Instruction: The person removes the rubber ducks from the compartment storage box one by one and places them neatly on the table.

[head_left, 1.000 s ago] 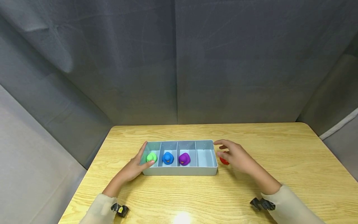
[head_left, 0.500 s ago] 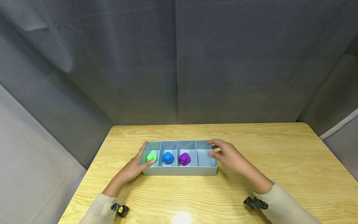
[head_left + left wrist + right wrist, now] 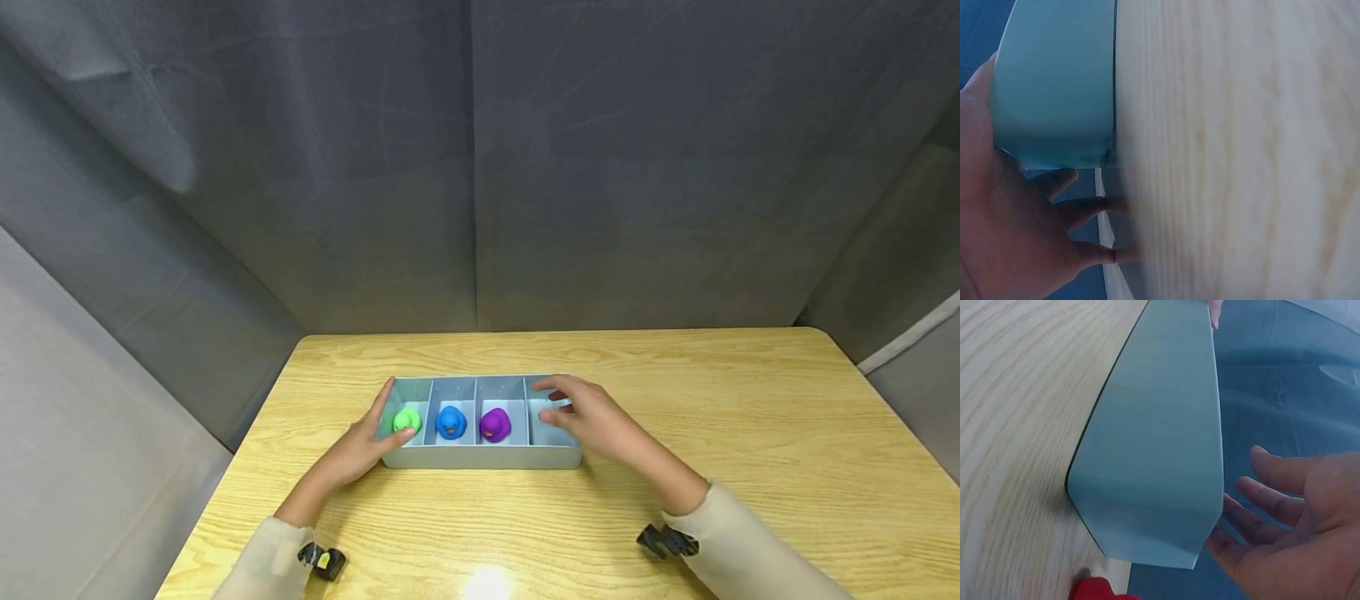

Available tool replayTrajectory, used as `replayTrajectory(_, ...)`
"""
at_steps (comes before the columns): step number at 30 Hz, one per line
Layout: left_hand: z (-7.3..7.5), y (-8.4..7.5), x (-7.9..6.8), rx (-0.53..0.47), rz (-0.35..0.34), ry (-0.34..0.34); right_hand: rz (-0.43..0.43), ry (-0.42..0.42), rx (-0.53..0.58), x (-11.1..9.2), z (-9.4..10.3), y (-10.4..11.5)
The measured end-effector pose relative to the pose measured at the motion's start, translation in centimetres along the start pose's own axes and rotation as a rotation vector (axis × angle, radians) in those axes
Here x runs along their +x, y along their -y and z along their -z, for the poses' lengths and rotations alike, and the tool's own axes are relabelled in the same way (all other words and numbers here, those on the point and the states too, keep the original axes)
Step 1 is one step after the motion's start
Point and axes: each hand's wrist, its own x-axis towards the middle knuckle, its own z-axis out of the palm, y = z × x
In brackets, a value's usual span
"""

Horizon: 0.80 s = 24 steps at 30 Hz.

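Firstly, tray (image 3: 480,457), one: pale blue-grey, smooth, long and rectangular with softly rounded corners, lying on the table between the hands; three dividers, four compartments. Ducks, three, rounded and small-billed, one per compartment from the left: green duck (image 3: 407,421), blue duck (image 3: 451,423), purple duck (image 3: 495,426). Red object (image 3: 1100,590), one: partly seen in the right wrist view, near the tray's right end; shape cut off by the frame.

Hands, two. Left hand (image 3: 360,450): fingers spread and fairly straight at the tray's left end, thumb over the front rim. Right hand (image 3: 596,417): over the fourth compartment, thumb and fingers apart, loosely bent.

Sleeves (image 3: 270,558), two, cream cloth. Table (image 3: 480,508), one, yellow wood grain. Backdrop (image 3: 480,167): dark grey, creased fabric, one vertical seam at mid-width.
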Motion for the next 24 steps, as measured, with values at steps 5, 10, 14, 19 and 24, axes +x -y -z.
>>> replayTrajectory(5, 0.1, 0.0, 0.0, 0.001, 0.002, -0.005, -0.010, 0.027, 0.007, 0.4, -0.8, 0.3)
replayTrajectory(10, 0.1, 0.0, 0.0, -0.003, 0.008, -0.004, -0.018, 0.051, -0.003, 1.0, -1.7, 0.6)
replayTrajectory(14, 0.1, 0.0, -0.1, -0.008, 0.014, -0.001, -0.024, 0.062, -0.029, 1.3, -2.4, 0.9)
replayTrajectory(19, 0.1, 0.0, -0.2, -0.008, 0.014, -0.002, -0.032, 0.057, -0.054, 1.6, -3.1, 1.2)
replayTrajectory(24, 0.1, 0.0, -0.2, -0.003, 0.018, -0.003, -0.041, 0.062, -0.071, 1.8, -3.7, 1.4)
